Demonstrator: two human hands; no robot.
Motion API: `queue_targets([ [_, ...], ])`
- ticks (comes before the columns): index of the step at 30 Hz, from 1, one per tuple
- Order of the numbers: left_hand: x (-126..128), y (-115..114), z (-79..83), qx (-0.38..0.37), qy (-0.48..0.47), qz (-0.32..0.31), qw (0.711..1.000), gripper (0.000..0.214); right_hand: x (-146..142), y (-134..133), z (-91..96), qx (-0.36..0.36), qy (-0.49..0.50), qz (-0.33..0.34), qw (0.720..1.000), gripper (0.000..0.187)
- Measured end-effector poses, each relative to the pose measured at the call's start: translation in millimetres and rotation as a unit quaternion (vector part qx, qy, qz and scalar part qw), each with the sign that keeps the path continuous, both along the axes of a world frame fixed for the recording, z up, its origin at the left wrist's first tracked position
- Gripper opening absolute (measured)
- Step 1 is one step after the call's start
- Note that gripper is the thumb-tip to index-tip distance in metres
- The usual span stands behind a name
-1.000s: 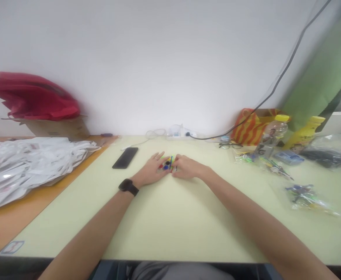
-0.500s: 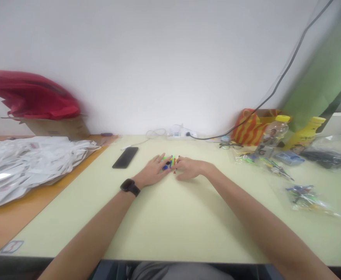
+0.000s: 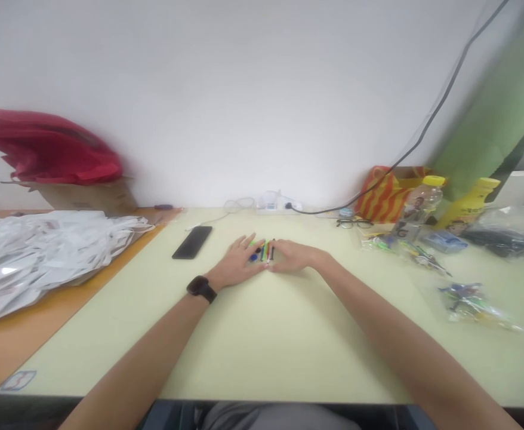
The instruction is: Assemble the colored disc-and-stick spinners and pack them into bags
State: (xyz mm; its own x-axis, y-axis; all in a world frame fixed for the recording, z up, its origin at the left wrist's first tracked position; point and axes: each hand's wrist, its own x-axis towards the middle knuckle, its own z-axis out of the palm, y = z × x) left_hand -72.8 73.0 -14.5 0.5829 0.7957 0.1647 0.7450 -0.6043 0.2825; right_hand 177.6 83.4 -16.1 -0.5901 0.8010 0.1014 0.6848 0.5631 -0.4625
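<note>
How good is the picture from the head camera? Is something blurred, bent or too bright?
Head view: soft, even light, faint shadows beside the arms on the table; whole frame slightly blurred, so the coloured pieces between left hand and right hand are unclear; edges bent by the wide lens; mild glare on the white bags.

Coloured pieces (image 3: 264, 251): too small for me to name, partly hidden by the right hand (image 3: 294, 258).
Grip: I can't tell whether that hand pinches one.
Red bag (image 3: 47, 146): cut off at the left edge.
Plastic bag (image 3: 472, 301): right side, contents blurred.
</note>
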Motion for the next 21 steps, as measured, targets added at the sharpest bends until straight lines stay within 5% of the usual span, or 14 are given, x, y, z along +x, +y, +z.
queue_targets([
  [9,-1.6,3.7,-4.9,-0.003,-0.012,0.009,1.000,0.082,-11.9,-3.8,-3.1,-0.012,0.007,0.014,1.000,0.042],
  [16,-2.6,8.0,-9.0,-0.009,-0.030,0.007,0.999,0.075,-27.6,-17.2,-5.8,-0.045,-0.029,-0.011,0.999,0.088],
  [21,-1.6,14.7,-17.9,0.069,-0.015,-0.063,0.996,0.064,-42.2,-31.3,-5.5,-0.060,-0.052,-0.038,0.996,0.095],
])
